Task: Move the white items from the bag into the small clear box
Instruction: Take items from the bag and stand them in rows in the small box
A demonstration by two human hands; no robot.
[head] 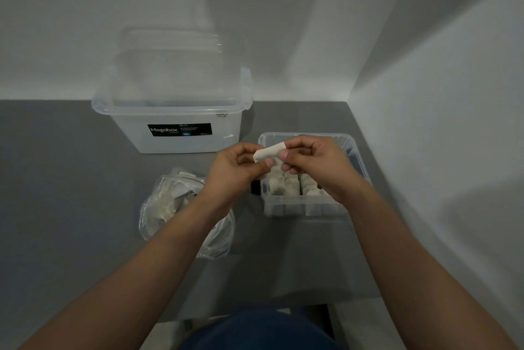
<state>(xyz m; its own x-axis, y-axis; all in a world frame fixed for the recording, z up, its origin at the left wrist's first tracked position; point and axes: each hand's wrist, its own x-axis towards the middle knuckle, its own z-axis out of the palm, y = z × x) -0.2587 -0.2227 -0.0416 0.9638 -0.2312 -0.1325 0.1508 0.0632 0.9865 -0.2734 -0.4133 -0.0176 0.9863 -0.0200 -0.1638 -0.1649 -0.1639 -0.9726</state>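
Note:
A small flat white item (268,152) is held between both hands, just above the left rim of the small clear box (307,205). My left hand (238,168) pinches its left end and my right hand (312,162) pinches its right end. Several white items (286,183) stand packed in rows inside the small box. The crumpled clear plastic bag (173,202) lies on the grey table to the left of the box, partly hidden under my left forearm, with more white items inside.
A large clear lidded storage box (173,111) with a black label stands at the back left against the white wall. A white wall (439,151) runs close along the right of the small box. The grey table's front edge (255,315) is near my body.

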